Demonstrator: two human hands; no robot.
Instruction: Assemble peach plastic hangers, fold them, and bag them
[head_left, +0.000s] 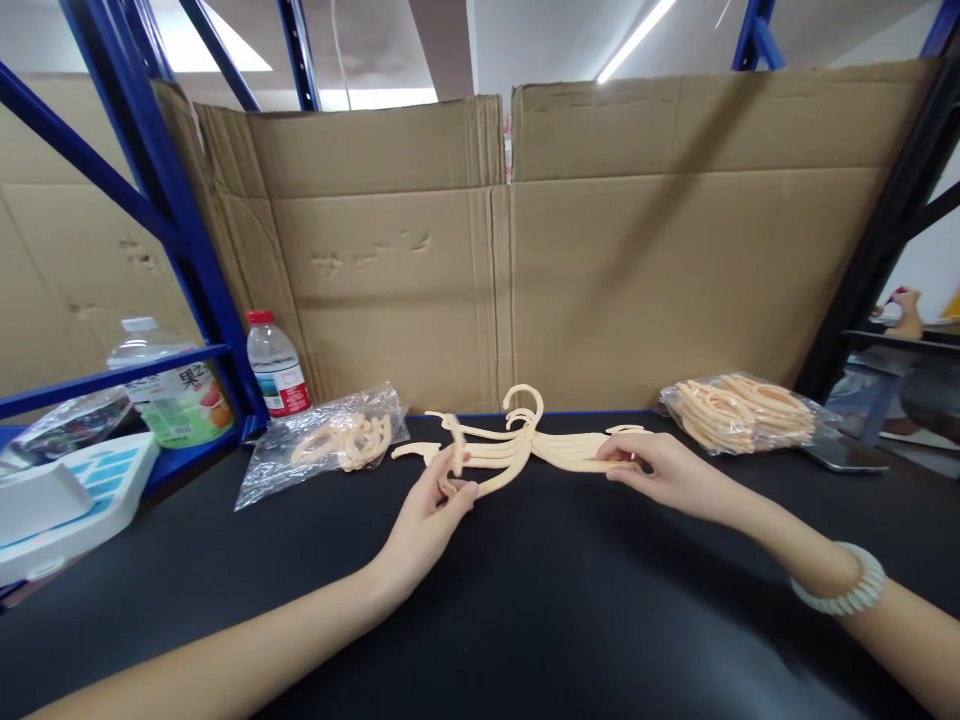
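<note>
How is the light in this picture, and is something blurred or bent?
Head view: ceiling lamp overexposed; soft shadows on the cardboard; wide lens bows the blue rack; hangers at the left hand slightly blurred; right hand sharp.

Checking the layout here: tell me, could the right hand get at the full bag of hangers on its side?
Probably yes: the bag of hangers lies just beyond the right hand, bare black table between, though that hand holds loose hangers.
</note>
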